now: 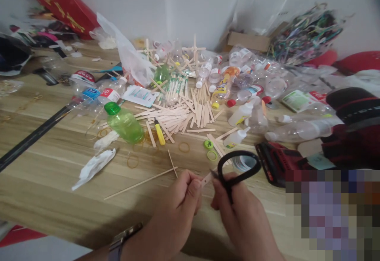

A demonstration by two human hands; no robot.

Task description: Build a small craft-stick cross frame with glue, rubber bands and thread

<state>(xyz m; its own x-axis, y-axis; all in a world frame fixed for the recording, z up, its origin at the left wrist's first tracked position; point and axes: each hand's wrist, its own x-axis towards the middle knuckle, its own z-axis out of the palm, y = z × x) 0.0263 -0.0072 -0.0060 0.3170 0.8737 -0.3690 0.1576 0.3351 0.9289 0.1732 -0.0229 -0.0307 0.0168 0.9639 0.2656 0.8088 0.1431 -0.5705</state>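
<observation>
My left hand (181, 197), with a watch on its wrist, pinches a flat wooden stick (207, 179) that has a small dark mark on it. Black-handled scissors (228, 178) are in my right hand (237, 209), whose fingers are wrapped round them near the blades. The pointed metal tip is at the stick, just right of my left fingers; whether it touches cannot be made out. Beyond my left hand, a thin stick (139, 182) and a shorter one lie on the wooden table (59, 201).
Loose wooden sticks (175, 116) are heaped mid-table, near a green bottle (126, 124) and a yellow-handled tool (159, 133). Clear plastic bottles (305, 129), glue bottles (236, 137) and a red and black power tool (276, 164) occupy the right. White crumpled plastic (94, 168) lies left.
</observation>
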